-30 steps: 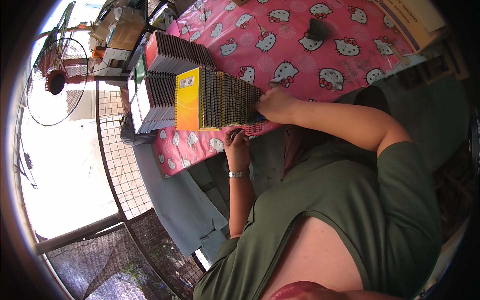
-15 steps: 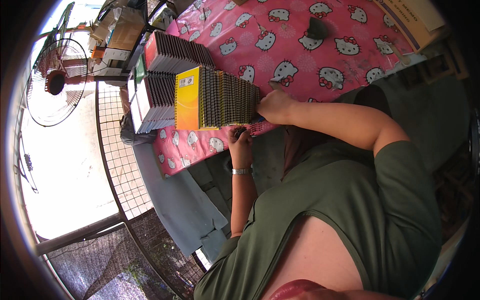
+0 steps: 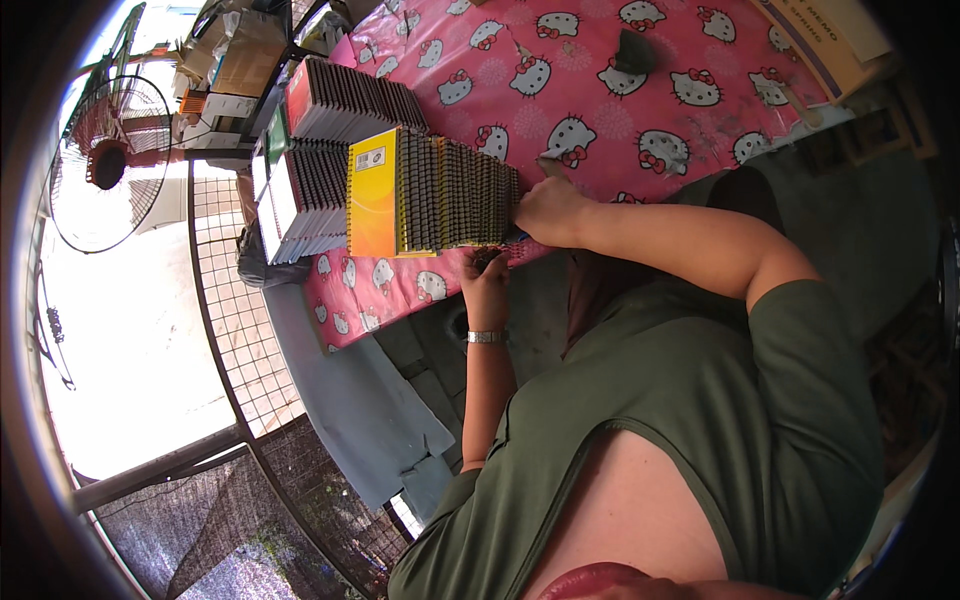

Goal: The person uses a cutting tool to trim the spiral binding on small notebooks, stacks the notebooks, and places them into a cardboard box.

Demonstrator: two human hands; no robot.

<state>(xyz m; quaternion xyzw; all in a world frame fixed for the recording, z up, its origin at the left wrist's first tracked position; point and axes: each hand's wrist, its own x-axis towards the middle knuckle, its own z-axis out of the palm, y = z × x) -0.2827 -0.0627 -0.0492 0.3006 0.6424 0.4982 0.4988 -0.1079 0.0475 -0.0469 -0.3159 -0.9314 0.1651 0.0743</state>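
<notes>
A tight row of spiral-bound notebooks [image 3: 460,195] stands on the table, its left end showing a yellow and orange cover [image 3: 373,195]. My right hand [image 3: 553,212] is closed against the row's right end; its fingertips are partly hidden, and what they grip, if anything, does not show. Just below the row's near edge is my left hand [image 3: 485,285], with a metal-band watch [image 3: 487,337] on the wrist. Its fingers are curled around something small and dark that is too unclear to name.
Behind and left are more notebook stacks, one with a red cover [image 3: 299,98], another white [image 3: 285,215]. A pink patterned cloth [image 3: 620,120] covers the table. A dark green piece [image 3: 634,52] lies at the back. A cardboard box [image 3: 815,45] sits far right, a fan [image 3: 108,163] far left.
My left hand has shifted slightly up and to the right, close to the row's lower edge. My right hand stays at the row's end.
</notes>
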